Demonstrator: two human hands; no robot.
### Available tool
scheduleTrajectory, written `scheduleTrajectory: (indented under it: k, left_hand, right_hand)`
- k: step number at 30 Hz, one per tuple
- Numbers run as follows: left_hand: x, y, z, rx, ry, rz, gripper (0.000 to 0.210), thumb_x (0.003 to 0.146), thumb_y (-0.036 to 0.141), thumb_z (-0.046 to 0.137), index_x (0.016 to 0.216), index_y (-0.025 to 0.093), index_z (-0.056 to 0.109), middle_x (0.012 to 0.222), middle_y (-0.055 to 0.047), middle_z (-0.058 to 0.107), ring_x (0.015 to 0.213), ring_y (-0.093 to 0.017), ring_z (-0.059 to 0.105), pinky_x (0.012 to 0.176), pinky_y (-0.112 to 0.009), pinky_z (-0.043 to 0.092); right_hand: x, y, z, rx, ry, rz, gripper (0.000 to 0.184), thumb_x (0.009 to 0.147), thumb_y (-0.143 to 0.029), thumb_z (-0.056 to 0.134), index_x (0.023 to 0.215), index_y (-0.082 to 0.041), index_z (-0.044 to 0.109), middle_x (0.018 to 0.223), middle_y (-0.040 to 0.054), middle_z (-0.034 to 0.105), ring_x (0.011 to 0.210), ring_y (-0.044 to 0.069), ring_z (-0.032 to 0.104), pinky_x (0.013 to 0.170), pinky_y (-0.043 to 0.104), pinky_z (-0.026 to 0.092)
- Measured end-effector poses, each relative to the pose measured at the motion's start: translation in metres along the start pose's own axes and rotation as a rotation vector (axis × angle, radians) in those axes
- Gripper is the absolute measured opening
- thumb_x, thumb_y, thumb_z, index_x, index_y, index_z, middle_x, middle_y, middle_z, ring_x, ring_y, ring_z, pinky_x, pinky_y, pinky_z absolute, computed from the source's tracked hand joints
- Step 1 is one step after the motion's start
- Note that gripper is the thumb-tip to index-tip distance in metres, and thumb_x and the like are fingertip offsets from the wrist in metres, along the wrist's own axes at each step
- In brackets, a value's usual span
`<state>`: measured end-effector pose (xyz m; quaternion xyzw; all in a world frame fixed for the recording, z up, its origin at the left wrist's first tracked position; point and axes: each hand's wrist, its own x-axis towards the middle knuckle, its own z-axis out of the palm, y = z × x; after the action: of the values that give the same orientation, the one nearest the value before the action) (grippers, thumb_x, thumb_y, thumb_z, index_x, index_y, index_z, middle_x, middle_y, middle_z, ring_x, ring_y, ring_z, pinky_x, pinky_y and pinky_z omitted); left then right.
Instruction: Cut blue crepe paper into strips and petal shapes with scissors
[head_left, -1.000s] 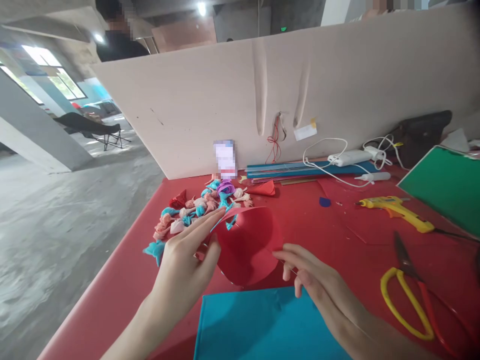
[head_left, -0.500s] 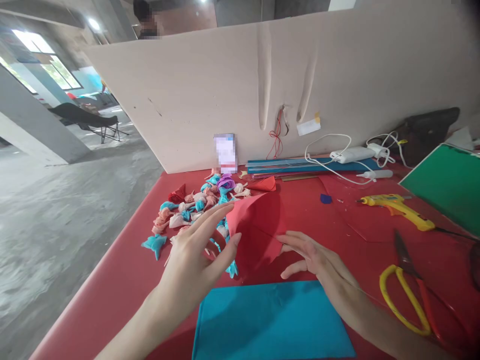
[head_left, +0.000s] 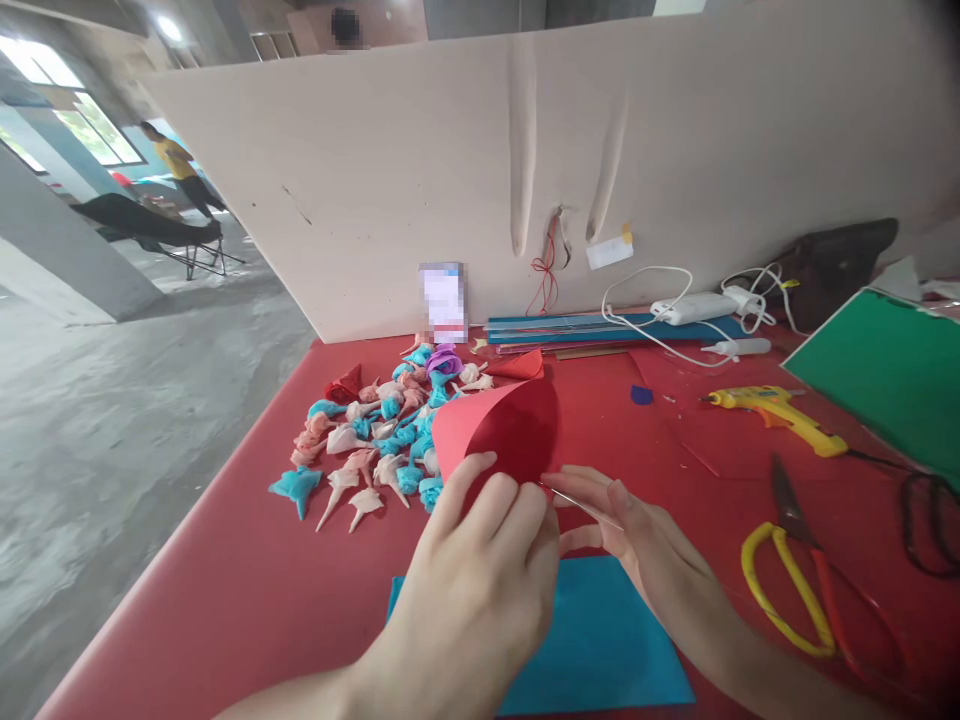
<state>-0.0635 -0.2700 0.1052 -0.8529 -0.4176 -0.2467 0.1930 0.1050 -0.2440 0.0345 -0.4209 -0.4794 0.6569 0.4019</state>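
Observation:
A sheet of red paper (head_left: pixel 469 415), curled into a cone with its wide mouth toward the back, is above the table in front of me. My left hand (head_left: pixel 480 570) is closed on its near edge, with the fingertips curled over the paper. At the cone's right side is my right hand (head_left: pixel 637 540). Its thumb and fingers hold a thin, pale stick-like thing (head_left: pixel 581 503) whose tip meets the paper; its exact kind is too fine to tell. Below both hands lies a blue folded sheet (head_left: pixel 600 640), partly covered by my left hand.
Several blue, pink and white paper flowers (head_left: pixel 367 440) lie left. Yellow-and-red-handled scissors (head_left: pixel 795 570), a yellow glue gun (head_left: pixel 780 415) and a green board (head_left: pixel 885 370) are right. A phone (head_left: pixel 444 300) leans on the back panel (head_left: pixel 375 180); a white power strip (head_left: pixel 694 308) lies behind.
My left hand has moved right and toward me, from spread fingers at the paper's left side to a closed grip on its near edge. The red paper has curled into a more rounded cone.

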Motion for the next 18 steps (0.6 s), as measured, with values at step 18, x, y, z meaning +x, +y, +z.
scheduleTrajectory:
  k: [18]
  left_hand:
    - [0.008, -0.011, 0.016, -0.26, -0.095, 0.052, 0.028, 0.089, 0.004, 0.041, 0.068, 0.013, 0.057, 0.07, -0.002, 0.053, 0.066, -0.015, 0.039, 0.068, -0.031, 0.035]
  right_hand:
    - [-0.001, 0.0, 0.009, 0.03, 0.011, 0.036, 0.048, 0.086, -0.06, 0.042, 0.115, -0.026, 0.061, 0.124, 0.0091, 0.057, 0.101, 0.028, 0.061, 0.077, 0.044, 0.056]
